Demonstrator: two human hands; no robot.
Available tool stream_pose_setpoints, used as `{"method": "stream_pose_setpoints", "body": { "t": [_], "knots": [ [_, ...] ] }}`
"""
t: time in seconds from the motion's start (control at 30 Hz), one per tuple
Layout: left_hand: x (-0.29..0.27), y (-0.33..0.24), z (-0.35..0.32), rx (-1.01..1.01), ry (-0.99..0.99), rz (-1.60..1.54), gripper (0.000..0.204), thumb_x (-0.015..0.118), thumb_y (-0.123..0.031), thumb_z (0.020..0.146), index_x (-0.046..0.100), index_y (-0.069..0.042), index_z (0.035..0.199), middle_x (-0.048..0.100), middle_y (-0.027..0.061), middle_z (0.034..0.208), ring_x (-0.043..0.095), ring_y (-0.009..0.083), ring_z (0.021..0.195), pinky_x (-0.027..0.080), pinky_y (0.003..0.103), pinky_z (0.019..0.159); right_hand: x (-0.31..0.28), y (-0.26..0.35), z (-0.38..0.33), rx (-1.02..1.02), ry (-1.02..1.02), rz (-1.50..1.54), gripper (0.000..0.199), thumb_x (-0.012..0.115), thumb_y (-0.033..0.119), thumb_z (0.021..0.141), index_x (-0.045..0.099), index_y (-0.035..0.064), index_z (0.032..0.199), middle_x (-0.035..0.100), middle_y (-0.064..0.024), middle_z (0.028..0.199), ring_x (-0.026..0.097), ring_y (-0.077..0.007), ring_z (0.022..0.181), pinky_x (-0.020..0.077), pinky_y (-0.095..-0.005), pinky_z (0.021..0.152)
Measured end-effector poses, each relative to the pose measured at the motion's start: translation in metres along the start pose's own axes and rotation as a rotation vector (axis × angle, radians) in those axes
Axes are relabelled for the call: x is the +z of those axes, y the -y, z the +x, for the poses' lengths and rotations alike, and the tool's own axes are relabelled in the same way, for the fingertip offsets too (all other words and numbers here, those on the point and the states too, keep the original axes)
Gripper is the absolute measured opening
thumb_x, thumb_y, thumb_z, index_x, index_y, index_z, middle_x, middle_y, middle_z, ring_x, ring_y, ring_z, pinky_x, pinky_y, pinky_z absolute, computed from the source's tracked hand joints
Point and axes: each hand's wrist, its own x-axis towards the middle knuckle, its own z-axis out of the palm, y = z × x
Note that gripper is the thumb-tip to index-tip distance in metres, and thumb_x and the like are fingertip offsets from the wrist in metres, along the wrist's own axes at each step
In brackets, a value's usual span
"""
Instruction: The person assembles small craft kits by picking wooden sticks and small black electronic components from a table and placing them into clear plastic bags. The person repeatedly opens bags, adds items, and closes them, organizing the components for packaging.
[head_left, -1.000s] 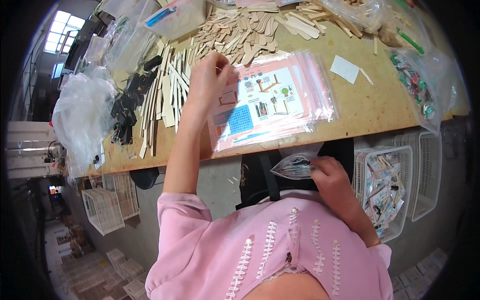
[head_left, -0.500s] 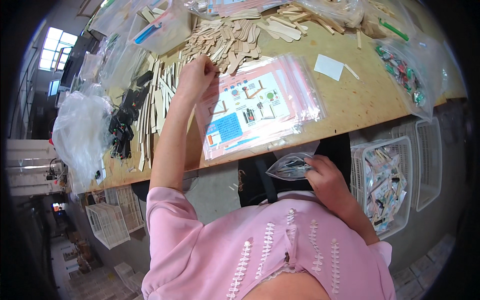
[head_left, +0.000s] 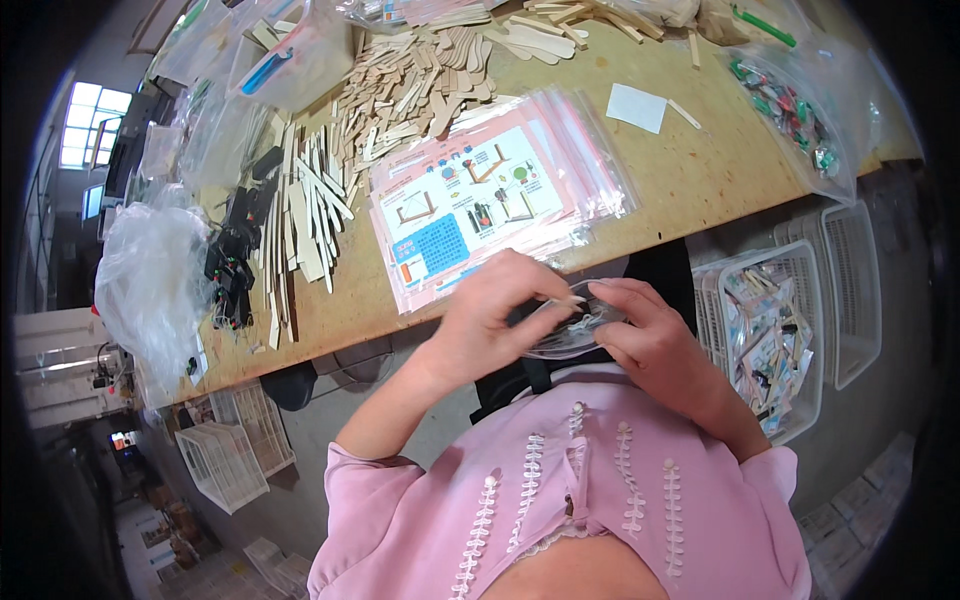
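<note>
Both hands meet just below the near edge of the table, over the person's lap. The left hand (head_left: 487, 318) and the right hand (head_left: 640, 335) are each pinched on the same small clear plastic zip bag (head_left: 568, 325), which lies between them: left fingertips closed on its left side and top rim, right thumb and fingers closed on its right side. The bag holds small dark and pale parts, too small to tell apart.

Just beyond the hands, at the table's near edge, lies a stack of clear zip bags with pink seal strips and colourful printed instruction sheets (head_left: 490, 205). Left of the stack is a loose spread of flat pale wooden sticks (head_left: 305, 215), and farther left a cluster of small black parts (head_left: 232, 265). Beyond the stack is a heap of short rounded wooden craft sticks (head_left: 410, 90). The wooden tabletop (head_left: 700, 170) also carries a white paper slip (head_left: 636, 107) to the far right. Right of the hands, below table level, stands a white mesh plastic basket (head_left: 735, 275) filled with packed bags.
</note>
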Motion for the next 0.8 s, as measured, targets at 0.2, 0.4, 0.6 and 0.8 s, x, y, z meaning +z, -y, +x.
{"method": "stream_pose_setpoints", "body": {
  "t": [0.2,0.4,0.6,0.8],
  "knots": [
    [-0.045,0.036,0.068,-0.035,-0.246,0.454,0.014,0.071,-0.009,0.091,0.072,-0.003,0.103,0.072,0.0063,0.090,0.064,0.0133,0.075,0.051,0.028,0.067,0.005,-0.005,-0.010,0.016,-0.048,-0.058,0.004,0.065,-0.001,0.075,0.066,-0.0027,0.079,0.064,-0.0236,0.122,0.063,-0.0393,0.117,0.0532,-0.0432,0.101],
    [-0.116,0.120,0.140,-0.370,-0.205,0.891,0.032,0.076,-0.032,0.085,0.076,-0.002,0.098,0.075,0.0150,0.087,0.072,0.0295,0.080,0.055,0.039,0.076,0.010,-0.006,-0.023,0.046,-0.094,-0.009,0.004,0.068,-0.001,0.077,0.066,-0.0024,0.080,0.065,-0.0230,0.121,0.064,-0.0387,0.117,0.0532,-0.0436,0.102],
    [-0.142,0.135,0.155,-0.649,-0.065,0.701,0.033,0.080,-0.035,0.080,0.077,-0.004,0.092,0.075,0.0122,0.082,0.073,0.0243,0.077,0.057,0.038,0.073,0.006,-0.013,-0.036,0.119,-0.120,-0.005,0.004,0.070,0.000,0.080,0.068,-0.0016,0.083,0.067,-0.0215,0.121,0.063,-0.0386,0.117,0.0524,-0.0446,0.103],
    [-0.192,0.127,0.131,-0.712,0.099,0.025,0.022,0.074,-0.021,0.093,0.064,-0.008,0.079,0.059,-0.0017,0.063,0.051,0.0054,0.055,0.037,0.025,0.053,0.006,-0.014,-0.034,0.119,-0.119,0.001,0.007,0.073,-0.001,0.079,0.069,-0.0009,0.084,0.067,-0.0212,0.120,0.064,-0.0387,0.116,0.0525,-0.0449,0.102]
  ]
}}
